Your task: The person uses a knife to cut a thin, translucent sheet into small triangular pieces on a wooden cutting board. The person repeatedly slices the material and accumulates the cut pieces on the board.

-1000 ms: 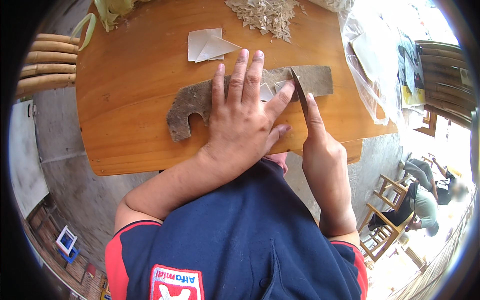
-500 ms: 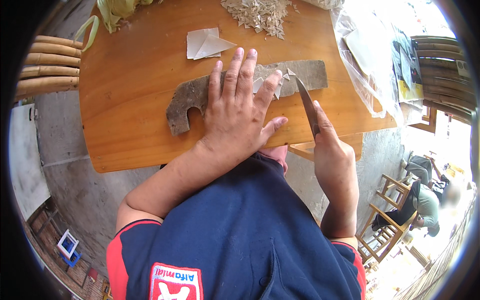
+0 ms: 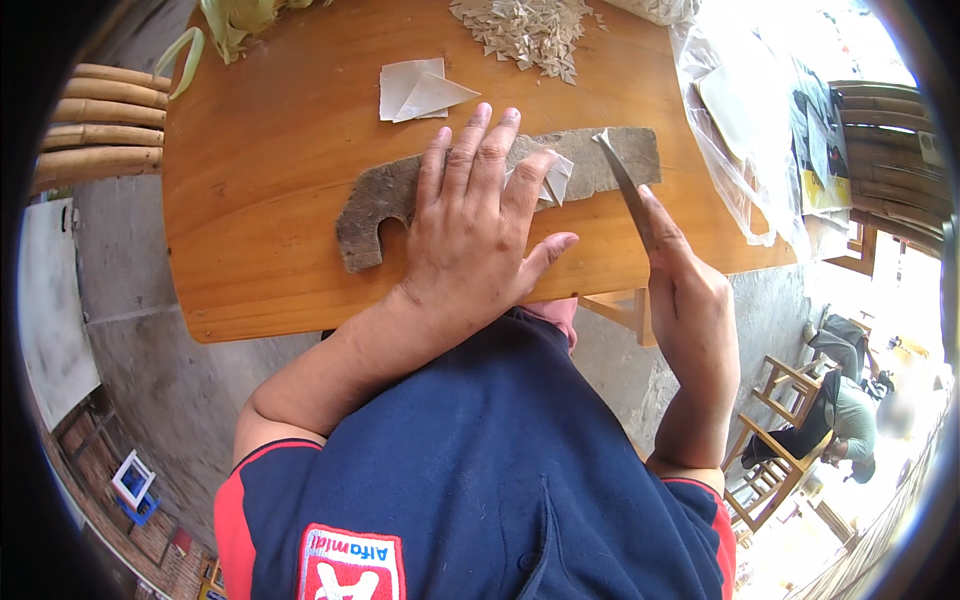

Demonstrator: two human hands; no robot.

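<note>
A worn wooden board [image 3: 635,158] with a hooked left end lies on the table in front of me. My left hand [image 3: 468,215] rests flat over its middle, fingers stretched out. Under the index finger, thin whitish sheet pieces [image 3: 558,180] are pressed on the board and partly hidden. My right hand [image 3: 690,290] is closed round the handle of a knife [image 3: 630,192]. Its blade tip is over the right part of the board, with small pale bits [image 3: 602,138] at the tip.
On the wooden table [image 3: 270,230], a few whitish sheets [image 3: 415,92] lie beyond the board. Farther back is a heap of small cut pieces [image 3: 530,38]. A clear plastic bag [image 3: 735,165] lies at the right edge, yellowish plastic [image 3: 235,22] at far left. Someone [image 3: 850,415] sits in the right background.
My right hand and the knife have shifted right, away from the whitish pieces. Small cut bits have moved along the board with the blade tip. My left hand stays almost in place.
</note>
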